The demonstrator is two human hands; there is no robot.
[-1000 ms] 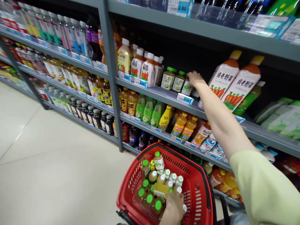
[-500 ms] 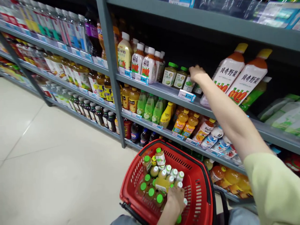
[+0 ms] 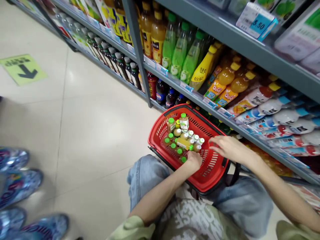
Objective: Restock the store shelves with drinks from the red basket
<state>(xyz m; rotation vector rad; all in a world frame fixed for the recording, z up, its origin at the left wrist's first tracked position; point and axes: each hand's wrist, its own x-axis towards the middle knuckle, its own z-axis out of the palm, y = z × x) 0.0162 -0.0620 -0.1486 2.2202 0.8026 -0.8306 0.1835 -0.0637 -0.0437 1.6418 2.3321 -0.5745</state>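
A red shopping basket stands between my knees, with several small juice bottles in its left and middle part. Green caps top the bottles on the left, white caps those to the right. One yellow juice bottle lies on its side on top of them. My left hand is down in the basket beside the green-capped bottles, its fingers curled; what they hold, if anything, is hidden. Over the basket's right side hovers my right hand, fingers apart and slightly bent, nothing visible in it.
Drink shelves run along the right, close to the basket. Green bottles and Qoo bottles stand on the nearer shelf. Shrink-wrapped bottle packs are at lower left. A yellow arrow sign marks the floor.
My right hand has come down from the small green-capped bottles on the shelf to above the basket. My left hand stays in the basket. The view has tilted downward.
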